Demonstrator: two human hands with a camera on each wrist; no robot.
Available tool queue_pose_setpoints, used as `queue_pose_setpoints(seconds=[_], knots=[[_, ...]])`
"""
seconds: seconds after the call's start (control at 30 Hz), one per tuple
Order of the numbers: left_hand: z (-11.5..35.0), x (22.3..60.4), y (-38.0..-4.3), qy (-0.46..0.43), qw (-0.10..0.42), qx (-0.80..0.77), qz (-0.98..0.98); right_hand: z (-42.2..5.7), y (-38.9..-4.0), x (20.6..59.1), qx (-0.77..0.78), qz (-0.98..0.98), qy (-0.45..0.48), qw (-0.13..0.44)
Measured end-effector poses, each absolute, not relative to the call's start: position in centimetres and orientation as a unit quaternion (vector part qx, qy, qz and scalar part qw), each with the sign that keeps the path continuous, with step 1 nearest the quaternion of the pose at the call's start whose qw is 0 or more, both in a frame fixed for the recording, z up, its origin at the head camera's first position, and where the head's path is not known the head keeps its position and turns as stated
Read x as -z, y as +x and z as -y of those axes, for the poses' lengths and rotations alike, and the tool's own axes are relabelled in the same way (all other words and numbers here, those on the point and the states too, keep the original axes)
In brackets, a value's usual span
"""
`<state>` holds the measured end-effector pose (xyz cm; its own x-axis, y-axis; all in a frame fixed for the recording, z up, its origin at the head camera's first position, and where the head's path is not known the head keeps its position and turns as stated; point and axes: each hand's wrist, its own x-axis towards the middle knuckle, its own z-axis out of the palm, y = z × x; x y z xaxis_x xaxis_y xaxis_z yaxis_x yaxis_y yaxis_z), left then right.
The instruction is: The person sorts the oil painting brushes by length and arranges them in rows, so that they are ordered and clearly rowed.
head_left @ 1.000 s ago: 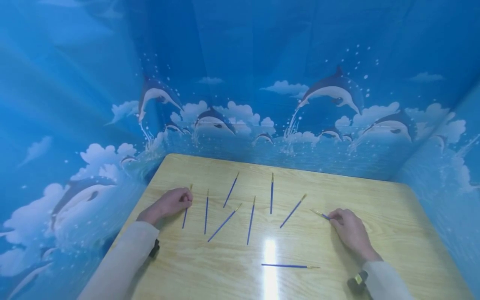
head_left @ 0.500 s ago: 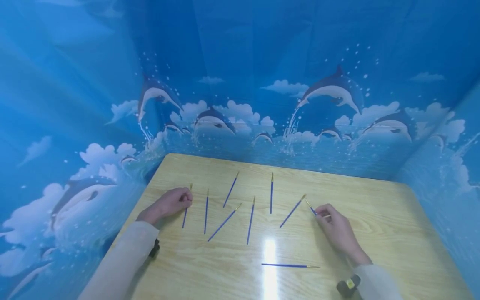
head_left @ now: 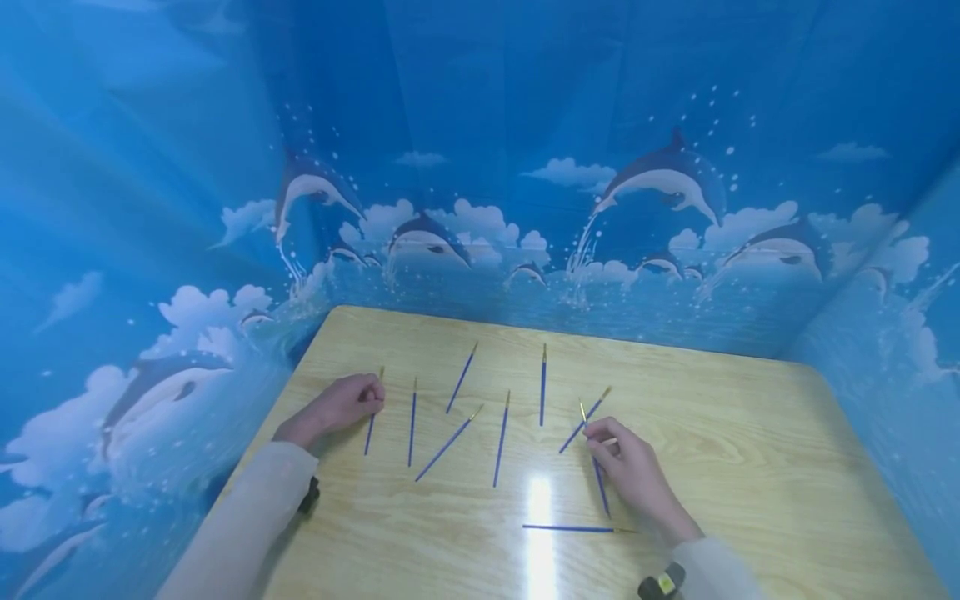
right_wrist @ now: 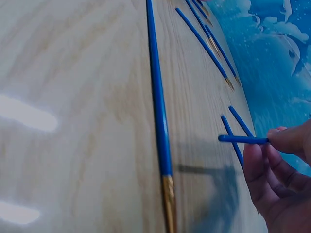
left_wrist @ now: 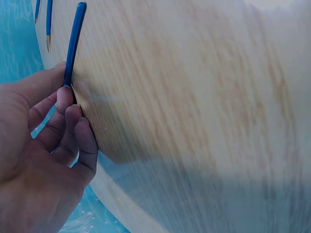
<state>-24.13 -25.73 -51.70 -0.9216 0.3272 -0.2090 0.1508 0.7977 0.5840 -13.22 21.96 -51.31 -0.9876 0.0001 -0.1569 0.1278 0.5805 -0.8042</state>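
In the head view my left hand rests at the table's left side, its thumb and fingertips pinching a thin paintbrush. The left wrist view shows that brush's blue handle sticking out past the fingertips. My right hand pinches another blue paintbrush near its gold ferrule, bristles pointing away and handle toward me. In the right wrist view this held handle is raised above the table, casting a shadow. It overlaps a slanted paintbrush in the head view.
Several more blue paintbrushes lie spread over the wooden table, among them an upright-lying brush and a slanted brush. One sideways paintbrush lies nearest me. A dolphin-print backdrop surrounds the table's far and side edges.
My right hand has moved left with its paintbrush, which has turned from pointing left to pointing away from me. The left hand and the lying brushes have stayed put.
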Motion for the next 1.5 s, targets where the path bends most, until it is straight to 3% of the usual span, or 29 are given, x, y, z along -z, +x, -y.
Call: queue_pose_setpoints(seconds=[0.43,1.07,1.5], knots=[[25.8,51.9,-24.4,0.121,0.156,-0.296,-0.934,-17.6,-11.6,52.7,0.51,-0.858,-0.019,0.06],[25.7,51.7,-24.4,0.124,0.158,-0.294,-0.934,-13.1,-10.4,54.4,0.423,-0.898,-0.119,0.041],[25.8,51.9,-24.4,0.12,0.162,-0.292,-0.935,-11.7,-10.2,54.7,0.336,-0.932,-0.136,-0.012]])
